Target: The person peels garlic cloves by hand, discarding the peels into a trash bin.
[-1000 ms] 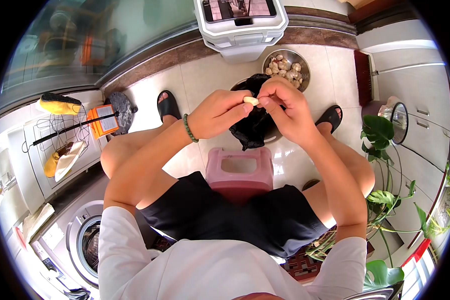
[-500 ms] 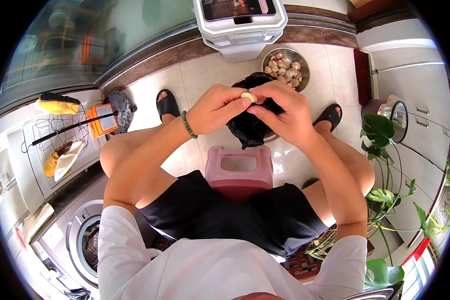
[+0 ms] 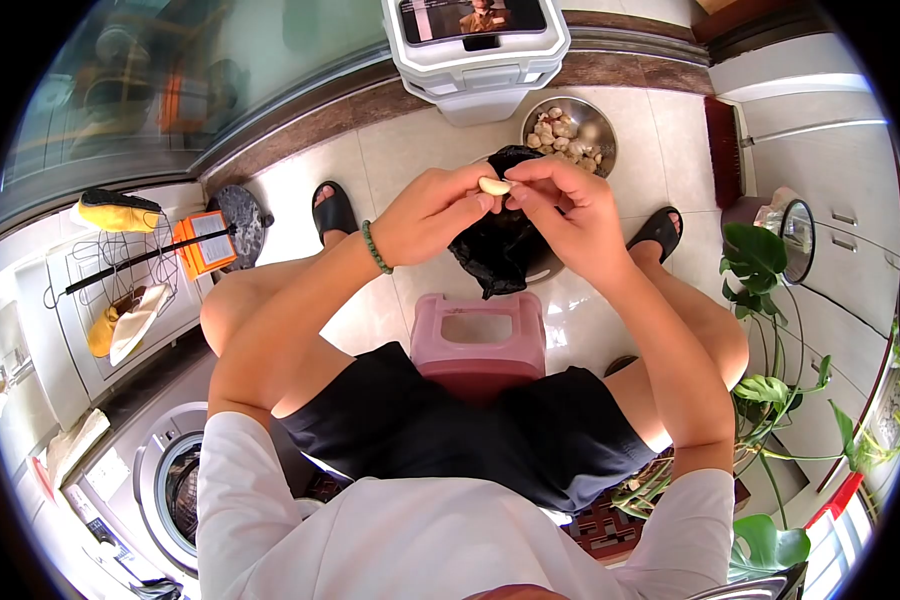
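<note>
Garlic clove (image 3: 493,187), pale and smooth, sits high above the floor, between the two hands. Left hand (image 3: 432,218) has thumb and forefinger clamped on it; a green bead bracelet (image 3: 375,250) circles that wrist. Right hand (image 3: 576,222) brings its thumb and forefinger close together at the clove's right end, though whether they pinch it, I cannot tell. Below lies a black plastic bag (image 3: 492,256), partly hidden by the hands. Just beyond, slightly right, a metal bowl (image 3: 597,124) holds garlic bulbs (image 3: 556,134). On the near side stands a pink stool (image 3: 432,352), between the legs.
</note>
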A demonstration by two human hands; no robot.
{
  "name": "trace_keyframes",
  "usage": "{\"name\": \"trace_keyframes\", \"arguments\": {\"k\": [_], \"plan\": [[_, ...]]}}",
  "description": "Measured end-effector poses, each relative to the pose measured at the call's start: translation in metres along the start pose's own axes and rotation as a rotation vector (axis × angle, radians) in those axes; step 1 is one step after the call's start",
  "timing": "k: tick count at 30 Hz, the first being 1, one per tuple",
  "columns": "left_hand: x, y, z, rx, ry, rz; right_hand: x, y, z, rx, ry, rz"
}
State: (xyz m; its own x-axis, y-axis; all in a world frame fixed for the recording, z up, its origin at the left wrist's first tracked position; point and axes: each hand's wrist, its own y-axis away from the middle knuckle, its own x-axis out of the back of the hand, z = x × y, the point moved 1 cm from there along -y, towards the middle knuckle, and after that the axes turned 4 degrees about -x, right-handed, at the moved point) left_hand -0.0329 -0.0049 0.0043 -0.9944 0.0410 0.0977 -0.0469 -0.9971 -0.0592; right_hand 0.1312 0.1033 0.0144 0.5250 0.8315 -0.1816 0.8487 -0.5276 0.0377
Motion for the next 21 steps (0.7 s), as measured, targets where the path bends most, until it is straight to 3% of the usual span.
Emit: {"name": "trace_keyframes", "arguments": {"k": [4, 9, 21], "plan": [[0.001, 0.000, 0.003, 0.122, -0.023, -0.046, 0.001, -0.002, 0.004, 0.075, 0.139, 0.034], [0.000, -0.002, 0.003, 0.121, 0.002, 0.008, 0.006, -0.003, 0.006, 0.129, 0.283, 0.058], [0.003, -0.004, 0.008, 0.104, -0.194, 0.047, 0.013, -0.003, 0.014, 0.013, 0.136, 0.221]]}}
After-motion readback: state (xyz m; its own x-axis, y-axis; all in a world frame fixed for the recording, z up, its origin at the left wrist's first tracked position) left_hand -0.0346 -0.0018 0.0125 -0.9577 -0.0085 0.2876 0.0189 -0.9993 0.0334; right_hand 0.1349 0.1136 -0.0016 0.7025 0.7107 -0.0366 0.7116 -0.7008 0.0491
